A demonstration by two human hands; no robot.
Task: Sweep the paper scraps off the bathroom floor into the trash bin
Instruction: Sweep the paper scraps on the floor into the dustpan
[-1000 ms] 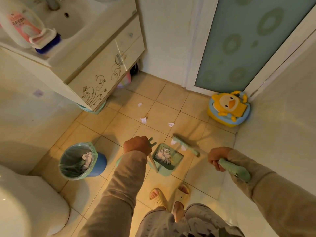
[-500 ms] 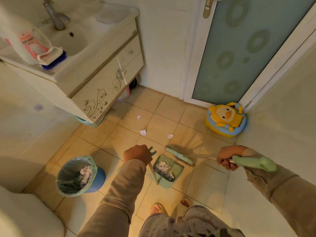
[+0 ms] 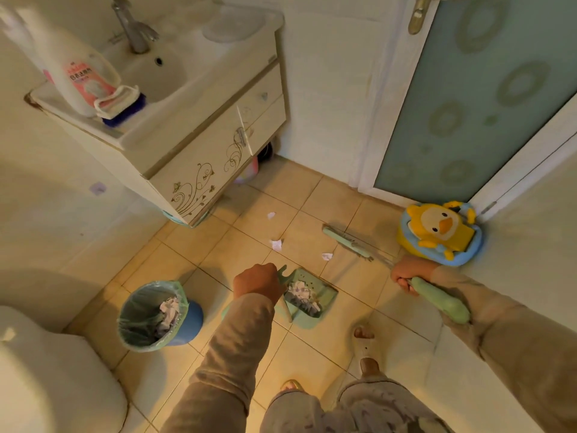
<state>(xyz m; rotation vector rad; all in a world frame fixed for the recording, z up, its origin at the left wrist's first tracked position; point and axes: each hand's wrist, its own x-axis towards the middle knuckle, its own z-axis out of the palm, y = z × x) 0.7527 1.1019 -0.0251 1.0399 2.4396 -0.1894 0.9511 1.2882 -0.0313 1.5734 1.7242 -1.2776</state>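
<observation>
Tiled floor [image 3: 312,195]: three loose paper scraps [image 3: 276,244] lay on it between the vanity cabinet [image 3: 199,164] and the dustpan, well apart from each other.

Trash bin [image 3: 156,314], blue with green liner, stood upright left of the left arm, crumpled paper inside.

Broom [image 3: 349,242]: long axis ran diagonally, green handle end low right at the wrist, brush head up-left on the tiles near the yellow duck toy [image 3: 440,229]. One scrap lay just beside the head. Middle of the shaft was blurred, probably thin metal.

Dustpan [image 3: 309,295]: green, sat on the floor, mouth facing away toward the scraps, a heap of paper in it.

Right hand [image 3: 406,276]: arm reached out to the right, fingers wrapped tight around the broom handle.

Left hand [image 3: 257,281]: arm extended forward and down, fist closed on the dustpan's upright handle.
</observation>
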